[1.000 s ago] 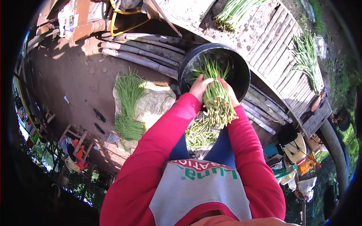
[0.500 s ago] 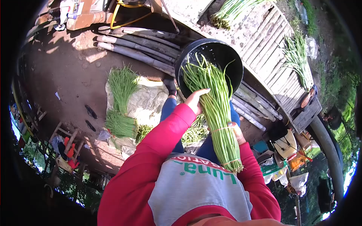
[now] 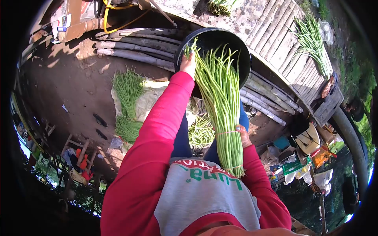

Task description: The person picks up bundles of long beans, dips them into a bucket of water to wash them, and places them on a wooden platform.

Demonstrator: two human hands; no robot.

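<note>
A long bundle of green string beans [image 3: 222,98] lies slantwise in front of me. Its loose tips reach over a black bucket [image 3: 245,63], and bands tie it near its lower end. My left hand [image 3: 188,64] is closed around bean tips at the upper left of the bundle, by the bucket's rim. Lower down, my right hand [image 3: 244,136] grips the banded part from the right side, its thumb on top and its other fingers partly hidden behind the beans.
More beans [image 3: 128,92] lie on a pale sheet [image 3: 151,98] on the ground, with loose ones [image 3: 201,131] between my legs. Bamboo poles [image 3: 138,51] run behind the bucket. A slatted bamboo platform [image 3: 271,35] at upper right holds another bean bundle [image 3: 313,43].
My left hand has moved up and left from the bundle's middle to its tips, drawing some beans aside. The bundle stands a little more upright; my right hand keeps its hold.
</note>
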